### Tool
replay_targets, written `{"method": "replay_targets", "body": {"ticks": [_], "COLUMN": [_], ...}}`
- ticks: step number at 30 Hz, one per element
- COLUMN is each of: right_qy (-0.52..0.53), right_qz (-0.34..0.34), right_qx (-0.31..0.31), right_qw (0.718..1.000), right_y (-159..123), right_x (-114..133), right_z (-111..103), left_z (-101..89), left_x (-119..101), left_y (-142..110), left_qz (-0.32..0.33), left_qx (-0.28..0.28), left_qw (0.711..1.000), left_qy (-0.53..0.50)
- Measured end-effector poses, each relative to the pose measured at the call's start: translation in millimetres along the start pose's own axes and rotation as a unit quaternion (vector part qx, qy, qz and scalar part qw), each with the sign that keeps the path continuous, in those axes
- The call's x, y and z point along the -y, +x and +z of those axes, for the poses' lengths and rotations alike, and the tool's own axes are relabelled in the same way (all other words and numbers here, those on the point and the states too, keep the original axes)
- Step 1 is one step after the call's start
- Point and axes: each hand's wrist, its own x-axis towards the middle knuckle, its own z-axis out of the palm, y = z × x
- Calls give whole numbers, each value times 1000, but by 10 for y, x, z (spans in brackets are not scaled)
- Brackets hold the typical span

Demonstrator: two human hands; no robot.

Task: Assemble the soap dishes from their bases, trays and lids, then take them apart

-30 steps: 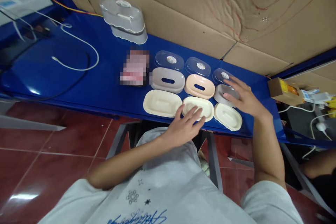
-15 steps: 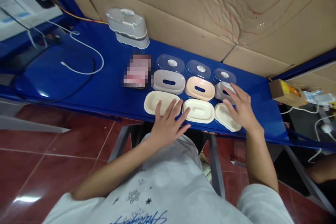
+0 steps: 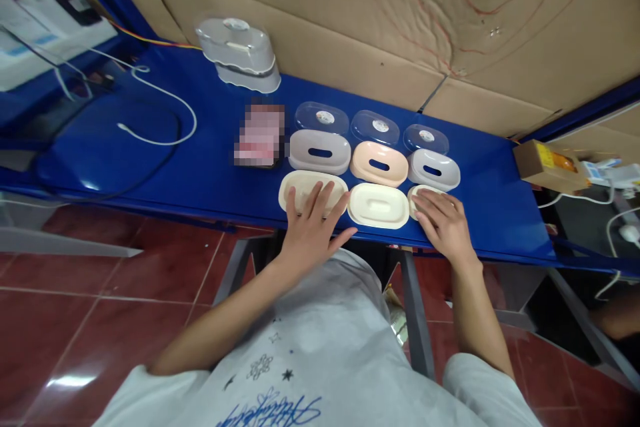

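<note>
My left hand (image 3: pixel 311 221) lies with fingers spread over the left cream oval tray (image 3: pixel 286 188), covering part of it. My right hand (image 3: pixel 445 221) rests on the right cream tray (image 3: pixel 414 201), fingers stretched out and hiding most of it. Between them sits the middle cream tray (image 3: pixel 379 205), untouched. Behind these trays stand a grey oval shell with a slot (image 3: pixel 320 152), a peach one (image 3: pixel 379 163) and another grey one (image 3: pixel 434 170). Clear oval lids with round stickers, left (image 3: pixel 321 119), middle (image 3: pixel 375 128) and right (image 3: pixel 426 139), form the back row.
Stacked clear and grey containers (image 3: pixel 240 53) stand at the back left, near a blurred-out pink flat object (image 3: pixel 260 135). A white cable (image 3: pixel 193 117) curls across the blue table (image 3: pixel 220 180). A cardboard box (image 3: pixel 550 167) stands at the right; cardboard (image 3: pixel 350 40) lines the back.
My right hand has moved from the right grey shell down onto the right cream tray, which now sits straighter in the row. My left hand stays over the left tray.
</note>
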Motion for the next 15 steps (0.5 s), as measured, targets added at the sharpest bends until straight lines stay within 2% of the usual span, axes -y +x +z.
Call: {"method": "replay_targets", "body": {"ticks": [4,6,11,15], "right_qy": [31,60,116,131], "right_qz": [-26,-58,-171,-230], "right_qx": [-73,-83,-35,-11], "right_qw": [996,993,978,964], "right_y": [133,253,638,860], "right_x": [25,126,466,618], "right_z": [4,9,-15,-45], "left_z": [-76,-107,-193,-328], "left_x": [132,187,285,437], "left_y": [8,34,80,71], "left_qz": [-4,1,16,-38], "left_qx": [-31,-39,-65,-113], "left_qw": [999,999,997,990], "left_qy": [-28,-33,-50,-78]}}
